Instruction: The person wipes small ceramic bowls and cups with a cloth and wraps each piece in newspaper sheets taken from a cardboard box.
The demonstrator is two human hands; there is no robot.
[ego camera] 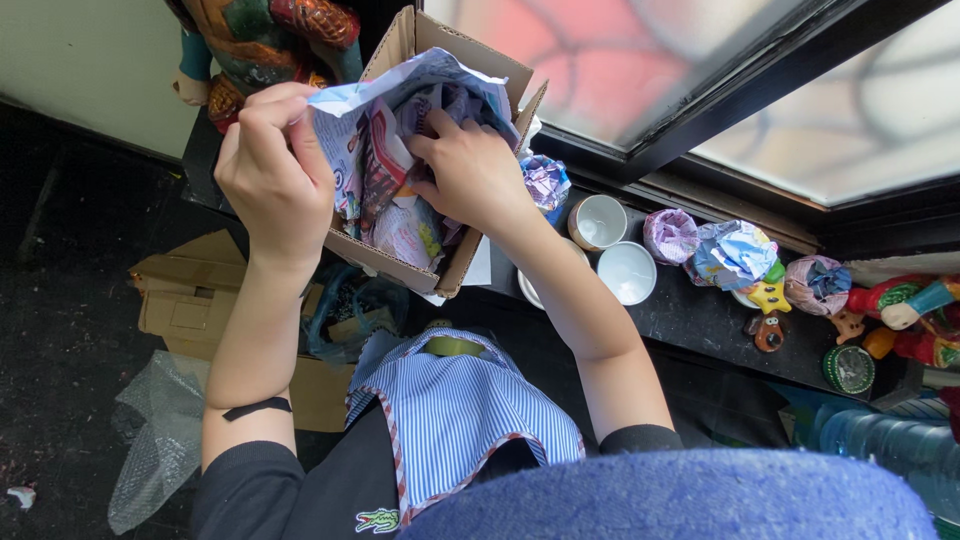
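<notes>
Over by the window ledge, the cardboard box (440, 270) sits on the dark surface (690, 320) and both hands are right at it. It's stuffed with crumpled printed paper (400, 200), mostly white and pale blue with bits of red and purple, all wrinkled up and spilling above the rim. The box flaps stand open, one sticking up toward the glass.

The left hand (275, 165) is up at the near-left edge of the box, fingers curled shut and pinching the top edge of a paper sheet, wrist bent so the knuckles face up. The right hand (470, 170) is pushed down into the middle of the box, fingers spread and buried in the paper wad; can't really tell if it's gripping anything or just pressing on it. Both forearms come up from below, bare to past the elbows, with black sleeves pushed up.

Just right of the box there are two white cups (612, 250), then several paper-wrapped bundles (735, 252) and small colourful figurines (770, 310) lined up along the surface. A big painted figure (265, 45) stands behind the box on the left. Flattened cardboard (190, 290) and bubble wrap (160, 430) lie on the floor.
</notes>
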